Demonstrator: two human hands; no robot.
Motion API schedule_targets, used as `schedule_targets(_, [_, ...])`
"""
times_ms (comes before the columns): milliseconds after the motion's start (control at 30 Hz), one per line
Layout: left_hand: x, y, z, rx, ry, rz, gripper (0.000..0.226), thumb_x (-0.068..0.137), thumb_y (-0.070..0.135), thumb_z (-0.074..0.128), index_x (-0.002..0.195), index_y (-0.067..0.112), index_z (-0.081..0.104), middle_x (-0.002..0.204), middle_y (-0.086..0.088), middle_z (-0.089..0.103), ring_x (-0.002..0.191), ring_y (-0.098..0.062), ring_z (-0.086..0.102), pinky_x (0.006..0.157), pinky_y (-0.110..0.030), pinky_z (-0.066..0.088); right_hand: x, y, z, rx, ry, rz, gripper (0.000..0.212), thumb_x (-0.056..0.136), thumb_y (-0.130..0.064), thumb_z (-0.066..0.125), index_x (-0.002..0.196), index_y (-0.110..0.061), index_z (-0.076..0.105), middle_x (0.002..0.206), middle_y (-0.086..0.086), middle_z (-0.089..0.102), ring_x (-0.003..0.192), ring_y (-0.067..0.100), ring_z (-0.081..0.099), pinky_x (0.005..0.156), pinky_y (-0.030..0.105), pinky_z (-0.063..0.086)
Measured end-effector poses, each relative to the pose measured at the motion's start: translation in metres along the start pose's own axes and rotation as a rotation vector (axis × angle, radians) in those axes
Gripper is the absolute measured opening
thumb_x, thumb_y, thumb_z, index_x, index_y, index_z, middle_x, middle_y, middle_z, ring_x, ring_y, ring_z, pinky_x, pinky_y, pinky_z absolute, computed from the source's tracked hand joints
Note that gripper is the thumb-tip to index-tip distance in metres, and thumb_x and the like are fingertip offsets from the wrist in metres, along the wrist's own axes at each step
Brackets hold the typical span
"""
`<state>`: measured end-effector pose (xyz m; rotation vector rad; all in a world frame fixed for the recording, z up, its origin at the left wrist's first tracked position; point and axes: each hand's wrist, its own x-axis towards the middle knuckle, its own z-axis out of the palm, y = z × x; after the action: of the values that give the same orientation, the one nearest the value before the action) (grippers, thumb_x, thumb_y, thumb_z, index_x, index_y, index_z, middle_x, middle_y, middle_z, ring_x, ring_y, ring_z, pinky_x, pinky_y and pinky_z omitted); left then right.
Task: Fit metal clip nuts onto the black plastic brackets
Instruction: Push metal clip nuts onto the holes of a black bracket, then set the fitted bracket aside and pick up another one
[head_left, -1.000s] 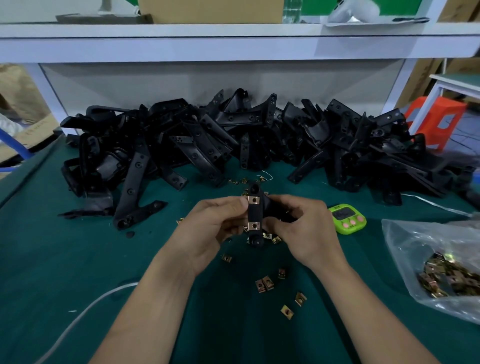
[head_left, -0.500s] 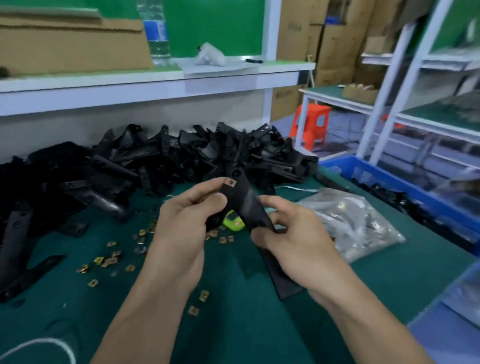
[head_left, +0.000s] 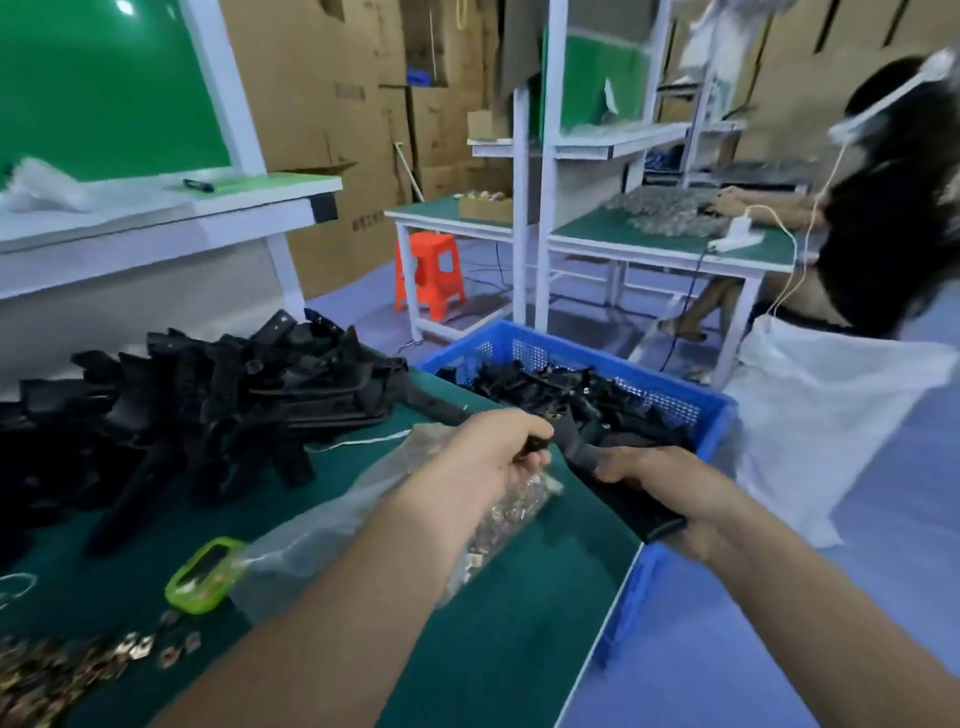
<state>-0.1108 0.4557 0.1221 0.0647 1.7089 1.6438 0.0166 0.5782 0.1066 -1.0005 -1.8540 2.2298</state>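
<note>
Bracket (head_left: 623, 501) swung, long axis toward crate (head_left: 719, 410) — left hand (head_left: 488, 452), right hand (head_left: 670, 499) seemingly clamp it.

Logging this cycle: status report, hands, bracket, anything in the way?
Left hand, right hand both gripping bracket. Bracket held near blue crate. Nothing blocking.

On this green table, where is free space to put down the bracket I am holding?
The widest bare mat lies between the clip bag and the table's right edge, nearer you than the bracket you hold. A smaller patch sits between the bracket pile, the green timer and the loose clip nuts. Crowded: the pile at left and the blue crate.
</note>
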Motion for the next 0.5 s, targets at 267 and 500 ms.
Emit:
schedule_targets(267, [0.079,0.073,0.012,-0.527,-0.057,-0.110,0.070,0.084,0.016,0.084,0.142,0.006,0.046,0.154,-0.027,0.034,0.137,-0.048,0.044,0.092,-0.057,0.053,0.127,-0.079,-0.010,0.549,0.047,0.114,0.043,0.106,-0.042,0.048,0.120,-0.001,0.047,0.118,0.020,0.059,0.115,0.040,0.060,0.101,0.060,0.048])
schedule_targets(500, [0.098,0.049,-0.017,-0.392,-0.001,-0.115,0.083,0.094,0.025,0.073,0.158,0.006,0.025,0.165,-0.025,0.019,0.152,-0.038,0.025,0.108,-0.055,0.042,0.156,-0.041,0.039,0.180,0.191,0.054,0.009,0.102,-0.015,0.052,0.097,-0.009,0.056,0.090,0.016,0.062,0.076,0.026,0.059,0.078,0.039,0.050])
